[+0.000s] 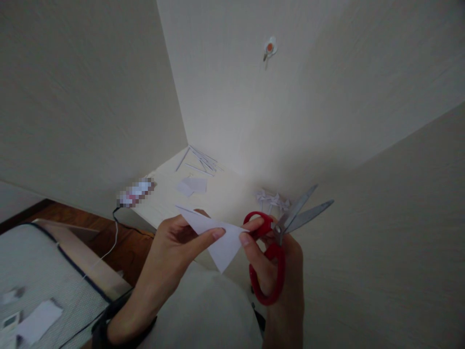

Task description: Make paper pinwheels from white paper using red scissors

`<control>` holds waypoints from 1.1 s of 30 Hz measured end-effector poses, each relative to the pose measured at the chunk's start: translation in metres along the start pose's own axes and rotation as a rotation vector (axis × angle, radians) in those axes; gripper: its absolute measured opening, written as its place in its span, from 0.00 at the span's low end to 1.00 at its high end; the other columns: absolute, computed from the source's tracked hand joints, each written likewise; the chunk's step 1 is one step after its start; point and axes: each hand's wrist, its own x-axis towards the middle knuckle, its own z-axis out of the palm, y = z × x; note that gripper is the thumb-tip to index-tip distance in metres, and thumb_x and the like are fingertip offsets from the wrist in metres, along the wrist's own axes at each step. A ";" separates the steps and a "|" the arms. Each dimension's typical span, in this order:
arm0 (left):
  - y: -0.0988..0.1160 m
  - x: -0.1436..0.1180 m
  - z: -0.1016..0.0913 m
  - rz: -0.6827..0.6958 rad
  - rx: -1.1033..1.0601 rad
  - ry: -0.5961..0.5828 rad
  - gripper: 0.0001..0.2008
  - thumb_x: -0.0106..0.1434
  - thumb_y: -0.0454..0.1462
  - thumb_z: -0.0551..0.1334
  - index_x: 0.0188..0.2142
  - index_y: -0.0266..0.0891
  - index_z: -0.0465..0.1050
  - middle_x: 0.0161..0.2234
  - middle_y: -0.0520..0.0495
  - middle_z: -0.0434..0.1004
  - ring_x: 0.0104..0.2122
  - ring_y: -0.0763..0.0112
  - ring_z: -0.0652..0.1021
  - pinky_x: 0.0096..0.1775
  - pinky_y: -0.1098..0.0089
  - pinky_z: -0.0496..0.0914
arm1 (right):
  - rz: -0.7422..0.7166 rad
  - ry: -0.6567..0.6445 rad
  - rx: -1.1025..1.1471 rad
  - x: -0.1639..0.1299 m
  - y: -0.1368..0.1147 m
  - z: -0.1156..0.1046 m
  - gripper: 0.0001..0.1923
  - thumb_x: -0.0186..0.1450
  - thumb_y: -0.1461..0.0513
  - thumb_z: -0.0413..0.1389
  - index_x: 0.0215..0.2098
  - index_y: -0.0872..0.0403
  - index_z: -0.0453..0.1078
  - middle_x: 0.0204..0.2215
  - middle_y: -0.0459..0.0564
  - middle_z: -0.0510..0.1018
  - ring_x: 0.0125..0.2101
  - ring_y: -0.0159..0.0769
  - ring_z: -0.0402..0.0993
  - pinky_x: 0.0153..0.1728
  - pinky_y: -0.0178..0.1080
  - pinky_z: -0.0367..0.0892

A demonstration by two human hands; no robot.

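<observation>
You are between cuts: your left hand (174, 242) pinches a small white triangular piece of folded paper (218, 240), thumb on top and fingers closed underneath, holding it in the air above your lap, just in front of the near edge of the pale tabletop (225, 194). Your right hand (276, 261) is closed through the red plastic loops of the steel-bladed scissors (283, 232), and its thumb and forefinger also touch the right corner of the paper triangle. The blades stand parted and point up and away from the paper, so nothing is between them yet. As I judge it, the next move calls for you to turn the blades back toward the paper, keep the left pinch firm and clear of the cutting line, and steady the sheet so that it does not bend. Beyond the paper, on the tabletop, lie thin white paper strips (201, 162) by the wall corner, some flat white paper scraps (192, 185) nearer, and small folded white paper shapes (274, 199) just behind the scissors.
</observation>
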 end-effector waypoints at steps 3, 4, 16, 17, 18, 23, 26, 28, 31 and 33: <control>-0.002 -0.001 0.001 0.001 0.003 0.016 0.03 0.53 0.37 0.71 0.27 0.41 0.80 0.24 0.55 0.78 0.26 0.75 0.77 0.29 0.78 0.71 | 0.007 0.006 0.005 0.001 0.000 0.000 0.04 0.57 0.64 0.59 0.25 0.51 0.70 0.19 0.39 0.75 0.20 0.25 0.71 0.23 0.24 0.66; -0.003 -0.001 0.002 -0.005 -0.001 0.015 0.03 0.53 0.37 0.71 0.27 0.40 0.80 0.24 0.55 0.78 0.26 0.75 0.76 0.29 0.78 0.71 | 0.006 0.011 0.015 0.002 0.000 0.001 0.04 0.57 0.64 0.59 0.25 0.51 0.70 0.19 0.39 0.75 0.20 0.25 0.71 0.23 0.24 0.66; -0.005 0.000 0.005 -0.054 -0.039 0.021 0.03 0.52 0.37 0.72 0.26 0.41 0.80 0.25 0.54 0.79 0.27 0.74 0.78 0.30 0.77 0.72 | 0.025 -0.021 0.093 -0.001 0.000 0.000 0.05 0.58 0.64 0.58 0.24 0.52 0.68 0.19 0.38 0.72 0.20 0.25 0.68 0.23 0.26 0.63; -0.005 0.000 0.004 -0.054 -0.039 0.018 0.03 0.52 0.37 0.72 0.26 0.41 0.80 0.25 0.54 0.80 0.27 0.74 0.78 0.30 0.77 0.72 | 0.041 -0.025 0.097 -0.002 0.001 0.000 0.05 0.58 0.64 0.59 0.24 0.52 0.68 0.19 0.38 0.71 0.20 0.25 0.67 0.23 0.26 0.63; -0.005 0.000 0.004 -0.055 -0.038 0.018 0.03 0.52 0.37 0.72 0.26 0.41 0.81 0.25 0.54 0.80 0.27 0.74 0.78 0.30 0.77 0.72 | 0.056 -0.029 0.100 -0.003 0.001 0.000 0.05 0.57 0.64 0.59 0.25 0.52 0.68 0.20 0.38 0.72 0.20 0.26 0.67 0.22 0.27 0.62; -0.004 -0.002 0.006 -0.030 -0.095 0.079 0.05 0.48 0.35 0.74 0.24 0.40 0.80 0.24 0.55 0.79 0.26 0.76 0.77 0.30 0.79 0.72 | 0.066 -0.064 0.120 -0.002 0.002 0.000 0.05 0.58 0.64 0.58 0.25 0.52 0.67 0.21 0.40 0.72 0.22 0.27 0.68 0.24 0.29 0.63; -0.001 -0.002 0.008 -0.049 -0.172 0.105 0.07 0.46 0.35 0.75 0.26 0.41 0.81 0.25 0.55 0.81 0.26 0.76 0.78 0.31 0.79 0.73 | 0.038 -0.111 0.108 0.000 0.001 0.000 0.06 0.59 0.64 0.57 0.25 0.52 0.66 0.20 0.40 0.71 0.21 0.28 0.68 0.24 0.30 0.63; 0.003 -0.001 0.008 -0.058 -0.189 0.094 0.09 0.46 0.34 0.75 0.29 0.43 0.82 0.27 0.54 0.83 0.27 0.74 0.79 0.32 0.77 0.74 | 0.040 -0.124 0.090 0.001 -0.001 0.000 0.05 0.59 0.64 0.57 0.25 0.52 0.67 0.21 0.40 0.71 0.22 0.29 0.68 0.24 0.30 0.64; 0.010 0.001 0.007 -0.055 -0.173 0.091 0.09 0.47 0.34 0.74 0.31 0.43 0.82 0.28 0.53 0.84 0.28 0.73 0.79 0.32 0.76 0.74 | 0.074 -0.130 0.075 0.002 -0.004 0.000 0.05 0.59 0.64 0.57 0.26 0.52 0.67 0.21 0.41 0.72 0.23 0.30 0.68 0.25 0.31 0.64; 0.013 0.002 0.006 -0.034 -0.177 0.132 0.06 0.48 0.35 0.74 0.29 0.42 0.83 0.27 0.52 0.83 0.26 0.74 0.78 0.29 0.78 0.72 | 0.090 -0.141 0.059 0.001 -0.004 -0.001 0.06 0.60 0.64 0.57 0.25 0.52 0.66 0.21 0.41 0.72 0.22 0.30 0.68 0.25 0.31 0.64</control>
